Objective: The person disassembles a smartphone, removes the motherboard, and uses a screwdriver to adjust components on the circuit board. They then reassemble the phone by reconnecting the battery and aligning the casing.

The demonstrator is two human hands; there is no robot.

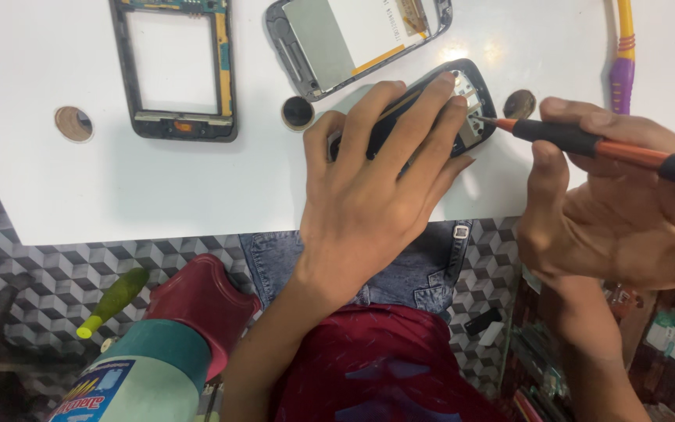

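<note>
Bare forearms; maroon patterned shirt (388, 367); faded blue jeans (400, 270).

A white table (56, 180) carried an empty black phone frame (175, 70) at upper left, with a grey phone housing holding a pale display panel (353, 39) just right of it; three round holes in the tabletop showed, one at far left (73, 123), one below the housing (298, 112), one at right (519, 103); a yellow-and-purple tool (623, 55) lay near the right edge; below the table, a green-handled screwdriver (115, 301) rested on a cube-patterned floor (41, 273), beside a dark red stool (205, 301) and a teal bottle (146, 375)
</note>
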